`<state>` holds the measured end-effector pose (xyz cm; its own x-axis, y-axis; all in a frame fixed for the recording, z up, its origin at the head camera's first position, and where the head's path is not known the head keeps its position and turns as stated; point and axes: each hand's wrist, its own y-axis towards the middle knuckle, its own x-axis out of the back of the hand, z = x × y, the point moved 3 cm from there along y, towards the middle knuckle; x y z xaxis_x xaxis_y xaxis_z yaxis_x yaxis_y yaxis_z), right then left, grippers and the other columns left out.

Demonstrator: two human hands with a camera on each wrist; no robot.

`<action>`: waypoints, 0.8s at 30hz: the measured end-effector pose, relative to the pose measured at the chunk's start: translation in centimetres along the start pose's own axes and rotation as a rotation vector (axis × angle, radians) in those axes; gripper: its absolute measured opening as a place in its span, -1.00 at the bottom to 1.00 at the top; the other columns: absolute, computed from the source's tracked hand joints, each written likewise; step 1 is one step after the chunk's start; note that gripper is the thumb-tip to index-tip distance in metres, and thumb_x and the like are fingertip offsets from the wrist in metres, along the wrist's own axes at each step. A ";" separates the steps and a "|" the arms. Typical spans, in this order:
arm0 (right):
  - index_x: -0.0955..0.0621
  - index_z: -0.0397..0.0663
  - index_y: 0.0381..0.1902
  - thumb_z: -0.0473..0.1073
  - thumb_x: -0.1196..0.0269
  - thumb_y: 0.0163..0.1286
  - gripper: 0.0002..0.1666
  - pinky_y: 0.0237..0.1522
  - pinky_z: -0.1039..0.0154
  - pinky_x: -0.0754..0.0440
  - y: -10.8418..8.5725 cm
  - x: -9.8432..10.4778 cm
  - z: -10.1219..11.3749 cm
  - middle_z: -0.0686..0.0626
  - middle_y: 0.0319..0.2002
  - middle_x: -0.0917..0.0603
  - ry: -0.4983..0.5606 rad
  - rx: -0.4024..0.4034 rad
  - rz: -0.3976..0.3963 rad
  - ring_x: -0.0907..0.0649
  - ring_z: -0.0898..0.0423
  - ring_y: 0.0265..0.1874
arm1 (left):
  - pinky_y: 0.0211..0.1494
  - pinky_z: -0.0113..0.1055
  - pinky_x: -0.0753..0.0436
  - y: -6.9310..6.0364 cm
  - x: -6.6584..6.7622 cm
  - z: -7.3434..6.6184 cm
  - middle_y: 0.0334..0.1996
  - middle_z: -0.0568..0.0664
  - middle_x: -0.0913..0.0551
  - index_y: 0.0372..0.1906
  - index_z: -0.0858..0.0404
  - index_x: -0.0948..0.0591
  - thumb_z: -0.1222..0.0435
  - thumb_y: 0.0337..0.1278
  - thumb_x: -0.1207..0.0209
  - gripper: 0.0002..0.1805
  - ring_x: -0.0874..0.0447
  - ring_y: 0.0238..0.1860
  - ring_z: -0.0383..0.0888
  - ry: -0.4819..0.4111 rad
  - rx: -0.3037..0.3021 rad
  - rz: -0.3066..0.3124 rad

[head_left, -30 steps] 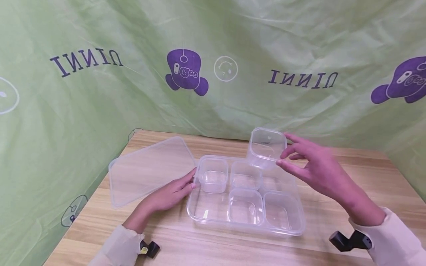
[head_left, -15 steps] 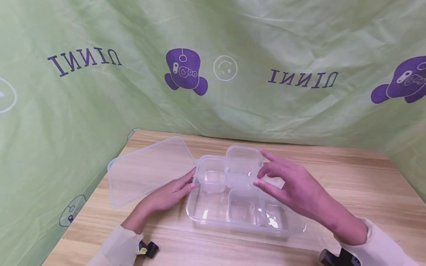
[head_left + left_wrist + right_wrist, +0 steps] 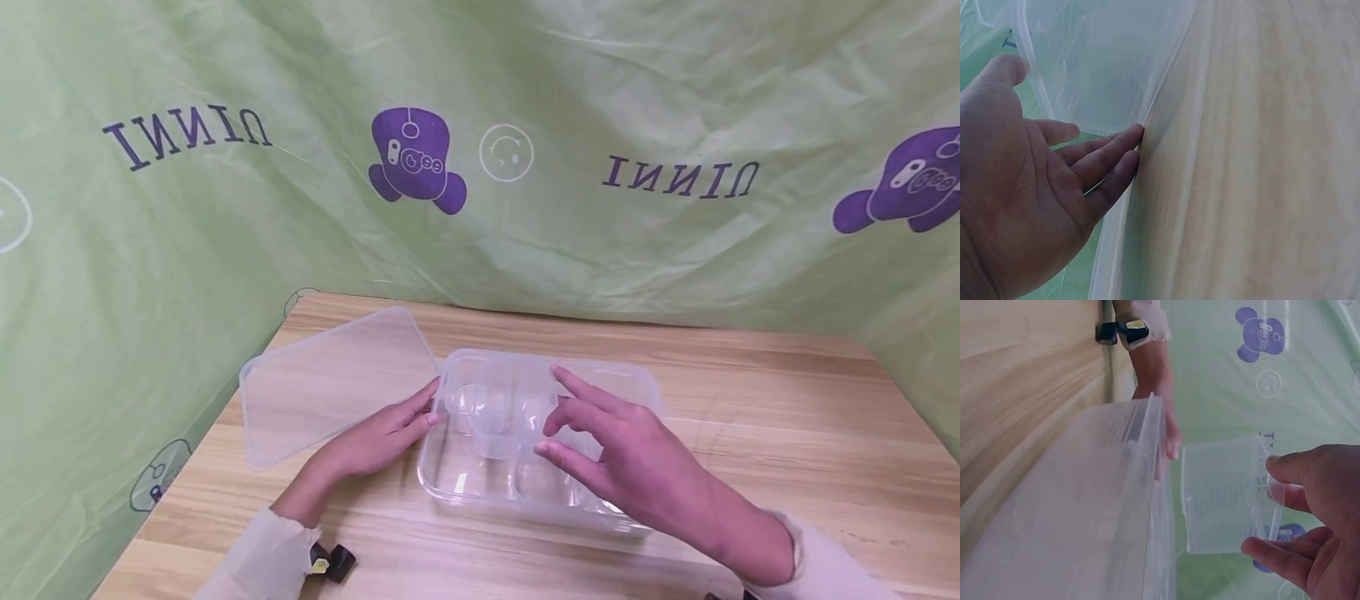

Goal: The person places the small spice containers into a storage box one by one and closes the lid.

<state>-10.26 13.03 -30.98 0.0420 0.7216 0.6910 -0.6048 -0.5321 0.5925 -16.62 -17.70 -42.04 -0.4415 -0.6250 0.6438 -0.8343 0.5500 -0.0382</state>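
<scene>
My right hand (image 3: 637, 450) pinches the rim of a small clear plastic container (image 3: 1219, 497), which the right wrist view shows apart from the large box. In the head view this container hangs over the back left part of the large clear plastic box (image 3: 468, 498), where several small containers sit. Beside the box's left wall is my left hand (image 3: 378, 442), its fingertips touching that wall and its fingers extended. The left wrist view shows those fingers (image 3: 1107, 164) near the box's lower edge. Overlapping see-through walls blur the outlines of the inner containers.
A flat translucent lid (image 3: 330, 396) lies on the wooden table (image 3: 787, 442) left of the box, close to my left hand. Green printed cloth (image 3: 570, 258) hangs behind the table's back edge and along its left side.
My right hand has carried the small container leftward and nearer to me, from the box's back right to above its back left. My left hand stays at the box's left side.
</scene>
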 end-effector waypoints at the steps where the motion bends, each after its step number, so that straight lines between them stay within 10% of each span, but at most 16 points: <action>1: -0.63 0.17 -0.24 -0.16 -0.50 0.31 -0.78 -0.70 0.63 -0.28 0.0 -0.1 0.1 -0.01 0.10 -0.70 -0.001 -0.006 -0.001 -0.62 0.43 -0.59 | 0.58 -0.01 -0.08 0.0 0.0 0.0 0.63 0.03 0.01 0.69 0.11 0.08 -0.05 0.67 0.16 -0.26 0.02 0.58 -0.02 -0.001 -0.002 0.000; 8: -0.62 0.26 -0.28 -0.02 -0.46 0.37 -0.82 -0.51 0.48 -0.46 -0.4 -1.2 1.0 -0.19 0.34 -0.56 -0.074 -0.059 0.019 -0.28 0.60 -0.73 | 0.58 -0.01 -0.08 0.0 0.0 0.1 0.64 0.07 0.04 0.69 0.10 0.08 -0.03 0.68 0.17 -0.28 0.03 0.59 -0.01 0.006 -0.030 0.002; 24: -0.62 0.17 -0.29 0.01 -0.45 0.38 -0.80 -0.61 0.58 -0.38 -0.6 -3.2 1.3 -0.26 0.32 -0.57 -0.060 -0.039 0.045 -0.22 0.62 -0.77 | 0.58 -0.02 -0.08 -0.1 0.2 -0.1 0.64 0.04 0.04 0.69 0.11 0.07 -0.01 0.69 0.18 -0.30 0.03 0.59 -0.02 -0.001 -0.038 0.003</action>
<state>-9.01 10.48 -32.96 0.0611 0.6689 0.7408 -0.6378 -0.5447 0.5445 -16.54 -17.84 -41.88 -0.4438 -0.6240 0.6432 -0.8201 0.5721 -0.0109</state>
